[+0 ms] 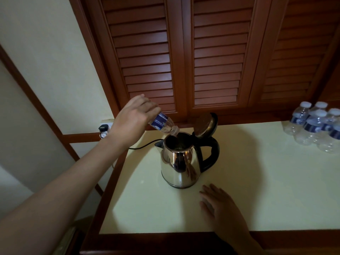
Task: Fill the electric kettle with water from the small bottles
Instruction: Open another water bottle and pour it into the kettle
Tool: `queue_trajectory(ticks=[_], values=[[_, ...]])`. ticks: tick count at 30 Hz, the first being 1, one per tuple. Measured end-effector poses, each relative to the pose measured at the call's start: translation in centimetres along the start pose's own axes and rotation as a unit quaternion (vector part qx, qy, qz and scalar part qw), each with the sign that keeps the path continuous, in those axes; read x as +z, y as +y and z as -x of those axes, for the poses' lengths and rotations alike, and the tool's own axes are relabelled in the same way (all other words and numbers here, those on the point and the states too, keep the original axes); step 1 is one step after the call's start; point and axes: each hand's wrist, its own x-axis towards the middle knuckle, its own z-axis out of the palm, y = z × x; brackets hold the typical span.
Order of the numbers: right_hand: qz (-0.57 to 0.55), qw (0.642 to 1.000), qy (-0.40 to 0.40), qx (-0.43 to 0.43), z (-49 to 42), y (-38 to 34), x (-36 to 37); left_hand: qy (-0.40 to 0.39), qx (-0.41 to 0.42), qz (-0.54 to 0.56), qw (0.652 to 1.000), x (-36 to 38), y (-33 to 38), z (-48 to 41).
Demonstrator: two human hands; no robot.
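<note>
We are clamping our left grip (133,118) on the tilted bottle (164,124), right hand (219,207) lying open on the counter (257,181), risking spillage outside the kettle (181,161) mouth.

Left arm, bare, extends from the lower left edge forward and upward, elbow nearly straight, forearm rotated so the back of the hand faces the camera. Left hand (132,118) is raised, wrist bent downward, its grip closed around the base end of a small bottle (163,124), which tilts neck-down to the right. Right hand (219,208) enters from the lower right, palm down, fingers (208,190) extended and slightly spread, lying flat on the table (257,181), holding nothing. The two hands are well apart.
</note>
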Motion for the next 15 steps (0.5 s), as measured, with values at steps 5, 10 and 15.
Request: queue_trajectory(ticks=[5, 10, 15], values=[[0.002, 1.0, -0.003, -0.001, 0.1, 0.2, 0.1, 0.023, 0.058, -0.028, 0.998, -1.5, 0.0, -1.6], [0.003, 1.0, 0.003, -0.004, -0.1, 0.3, 0.2, 0.032, 0.11, -0.049, 0.992, -2.8, -0.5, -3.7], [0.003, 1.0, 0.01, -0.01, 0.0, 0.4, 0.4, 0.02, 0.13, -0.065, 0.989, -4.3, -0.8, -5.5]])
